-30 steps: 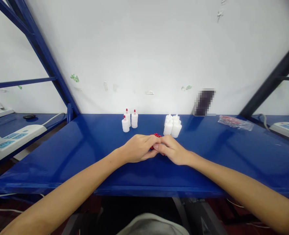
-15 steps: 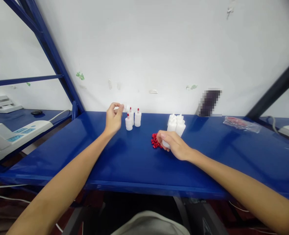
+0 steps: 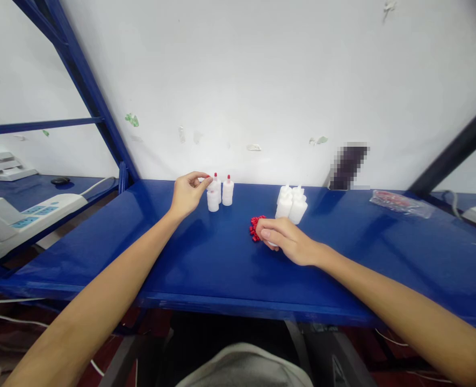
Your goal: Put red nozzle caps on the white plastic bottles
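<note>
My left hand [image 3: 188, 194] is at the back left, thumb and forefinger pinched on the red cap of the front white bottle [image 3: 213, 202]. Two more upright white bottles with red tips [image 3: 227, 193] are beside and behind it. My right hand [image 3: 288, 240] is closed round a white bottle [image 3: 273, 244], mostly hidden by the fingers. It is at the right edge of a pile of small red caps [image 3: 254, 230]. Behind this hand, several white bottles with bare white nozzles [image 3: 291, 205] are grouped together.
The blue table [image 3: 206, 269] meets a white wall. A dark pixelated object [image 3: 347, 165] leans at the back right, near a clear plastic bag [image 3: 401, 203] with red contents. On the left lie a white power strip [image 3: 40, 212] and a black mouse [image 3: 60, 180].
My left hand has moved slightly right, and its fingertips are now at the front bottle's red cap. My right hand has turned over its bottle, covering more of it. The view has shifted slightly.
</note>
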Motion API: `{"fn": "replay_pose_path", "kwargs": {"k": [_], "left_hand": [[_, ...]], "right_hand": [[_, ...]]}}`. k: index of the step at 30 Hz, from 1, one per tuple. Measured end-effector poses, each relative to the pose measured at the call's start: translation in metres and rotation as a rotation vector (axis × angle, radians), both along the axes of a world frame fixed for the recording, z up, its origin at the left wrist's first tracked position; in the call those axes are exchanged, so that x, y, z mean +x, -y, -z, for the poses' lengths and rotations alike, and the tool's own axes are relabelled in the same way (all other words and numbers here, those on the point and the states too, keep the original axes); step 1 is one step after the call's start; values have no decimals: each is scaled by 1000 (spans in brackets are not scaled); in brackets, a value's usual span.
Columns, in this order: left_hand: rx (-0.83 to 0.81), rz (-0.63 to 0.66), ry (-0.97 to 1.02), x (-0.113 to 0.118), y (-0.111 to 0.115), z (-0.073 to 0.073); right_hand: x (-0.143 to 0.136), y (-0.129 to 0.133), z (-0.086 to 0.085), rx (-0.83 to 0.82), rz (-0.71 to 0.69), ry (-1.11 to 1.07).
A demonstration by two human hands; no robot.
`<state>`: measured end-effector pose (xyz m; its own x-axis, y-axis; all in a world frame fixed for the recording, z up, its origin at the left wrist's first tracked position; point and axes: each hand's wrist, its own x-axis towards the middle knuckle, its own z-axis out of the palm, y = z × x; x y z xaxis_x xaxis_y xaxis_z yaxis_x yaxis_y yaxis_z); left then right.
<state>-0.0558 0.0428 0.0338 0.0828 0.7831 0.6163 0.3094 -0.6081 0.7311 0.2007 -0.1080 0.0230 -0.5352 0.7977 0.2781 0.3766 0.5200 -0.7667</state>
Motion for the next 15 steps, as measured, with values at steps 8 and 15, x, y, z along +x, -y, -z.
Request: {"fn": "replay_pose_path", "kwargs": {"k": [8, 15], "left_hand": [[56, 42, -105, 0, -1, 8], [335, 90, -354, 10, 34, -1]], "right_hand": [[1, 1, -1, -17, -4, 7], [-2, -3, 4, -120, 116, -164]]}}
